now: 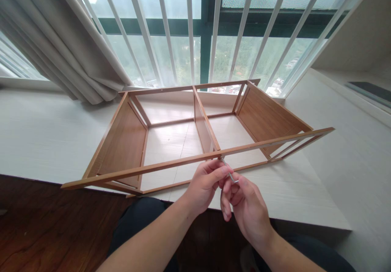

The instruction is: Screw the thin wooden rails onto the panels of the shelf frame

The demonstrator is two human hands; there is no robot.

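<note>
A wooden shelf frame (171, 164) lies on its side, with two end panels and a middle panel (203, 117). At its near rail, where the middle panel meets it, a thin silver hex key (232, 177) points up toward the wood. My left hand (207, 182) pinches the key's long shaft close to the rail. The fingers of my right hand (249, 200) are closed at the key's bent short end, thumb and index on it. Whether the key's tip sits in a screw is hidden behind my left fingers.
The frame rests on a pale window ledge (308, 190), whose front edge drops to a dark wooden floor (45, 227). Behind it stand white window bars (165, 31). A grey curtain (61, 36) hangs at left; a wall (351, 141) rises at right.
</note>
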